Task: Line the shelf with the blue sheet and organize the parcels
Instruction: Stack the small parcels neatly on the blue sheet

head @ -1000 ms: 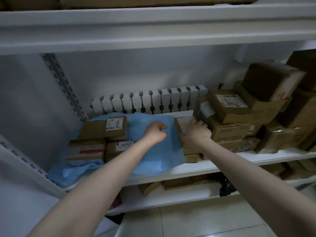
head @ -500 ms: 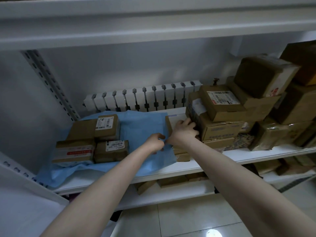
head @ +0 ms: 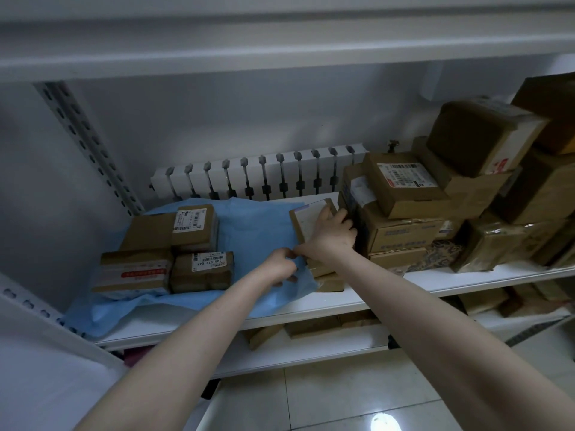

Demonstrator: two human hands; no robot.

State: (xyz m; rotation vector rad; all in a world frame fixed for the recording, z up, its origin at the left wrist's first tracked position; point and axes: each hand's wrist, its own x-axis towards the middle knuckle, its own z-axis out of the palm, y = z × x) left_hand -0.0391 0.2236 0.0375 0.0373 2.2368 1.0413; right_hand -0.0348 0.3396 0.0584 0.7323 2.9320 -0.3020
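White metal shelving fills the view, with a ribbed radiator [head: 264, 177] seen behind the middle shelf [head: 367, 301] and a pale tiled floor [head: 342, 399] below. The blue sheet [head: 252, 227] is spread, wrinkled, over the left part of that shelf, and its front edge droops over the lip at the lower left of the frame. The right part of the shelf is left bare. Four small parcels [head: 194, 227] are set on the sheet at centre left, packed against one another. A crowded stack of parcels [head: 404, 188] is piled at the right of the frame, off the sheet.

The sheet's right edge is pinched by the left hand [head: 278, 267], whose fingers are curled into the fabric. Just beside it, the top parcel [head: 306, 220] of a small centre pile is gripped by the right hand [head: 329, 236], with fingers wrapped over its far edge. The parcel appears to be tipped up.

The step in hand is judged to be extending the lining beneath this centre pile. For the next move the pile would probably have to be raised clear while the sheet is drawn rightward and smoothed. Care would be needed that the four parcels already placed are not dragged along. The lining is judged partly done, and the right-hand stack is not yet sorted.
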